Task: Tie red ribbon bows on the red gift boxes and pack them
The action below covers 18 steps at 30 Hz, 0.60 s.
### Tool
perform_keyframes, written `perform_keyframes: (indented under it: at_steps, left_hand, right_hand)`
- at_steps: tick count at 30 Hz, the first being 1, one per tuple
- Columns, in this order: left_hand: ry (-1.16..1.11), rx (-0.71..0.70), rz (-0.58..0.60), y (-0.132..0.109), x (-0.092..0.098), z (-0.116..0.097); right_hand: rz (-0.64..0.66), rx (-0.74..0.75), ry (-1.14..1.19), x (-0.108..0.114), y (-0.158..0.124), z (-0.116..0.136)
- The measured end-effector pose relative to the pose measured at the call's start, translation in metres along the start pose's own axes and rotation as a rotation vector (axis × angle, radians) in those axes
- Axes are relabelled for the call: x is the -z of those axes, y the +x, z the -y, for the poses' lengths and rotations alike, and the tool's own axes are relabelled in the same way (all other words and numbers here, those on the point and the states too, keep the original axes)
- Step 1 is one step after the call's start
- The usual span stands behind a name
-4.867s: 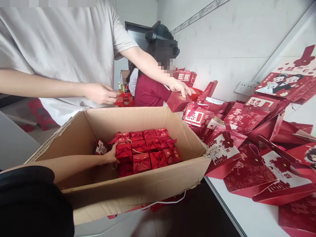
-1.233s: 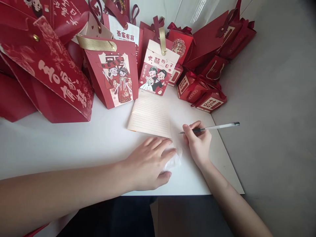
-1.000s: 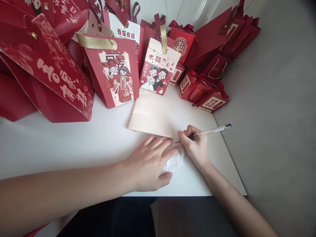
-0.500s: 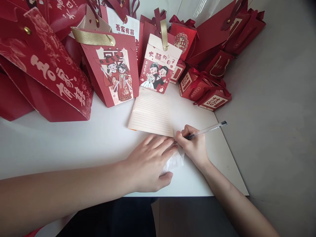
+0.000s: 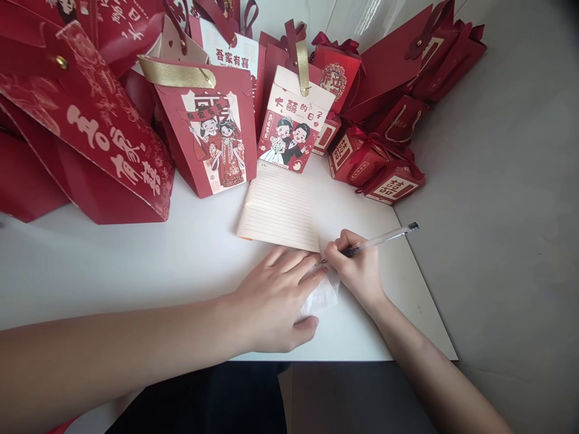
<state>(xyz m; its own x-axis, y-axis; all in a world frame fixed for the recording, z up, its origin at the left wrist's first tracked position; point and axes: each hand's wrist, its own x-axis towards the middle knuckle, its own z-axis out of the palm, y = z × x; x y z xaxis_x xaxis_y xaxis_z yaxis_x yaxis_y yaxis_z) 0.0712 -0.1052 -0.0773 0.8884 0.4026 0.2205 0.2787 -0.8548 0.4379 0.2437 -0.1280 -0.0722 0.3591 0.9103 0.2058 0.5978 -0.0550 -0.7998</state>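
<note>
My right hand is closed round a clear gel pen with a dark end, its tip pointing down and left. Under my left hand, which lies flat with fingers stretched out, is a thin white tissue-like sheet. The pen tip meets this sheet beside my left fingertips, where small dark marks show. Just beyond the fingers lies a lined cream notebook, its far end against a small box with a cartoon couple.
Red gift bags and boxes crowd the back of the white table. A large red bag stands at left, a gold-handled bag in the middle, ribboned boxes at right. A grey wall borders the right edge.
The whole view has shifted slightly, so the bags sit a little lower and further right. Slightly more dark marks show at the pen tip. Both hands keep nearly the same pose.
</note>
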Motion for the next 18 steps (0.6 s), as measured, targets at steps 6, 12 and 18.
perform_keyframes:
  at_steps: [6,12,18]
  left_hand:
    - [0.002,-0.002,0.004,-0.001,0.0,0.0]
    - [0.025,-0.018,-0.006,-0.001,-0.003,0.002]
    - [0.001,-0.054,0.002,-0.002,-0.002,0.003]
  right_hand:
    - [0.014,0.0,0.043,0.001,0.0,0.001]
    - [-0.142,-0.063,0.159,0.006,0.01,-0.005]
    - [-0.196,0.106,-0.11,0.015,0.032,-0.029]
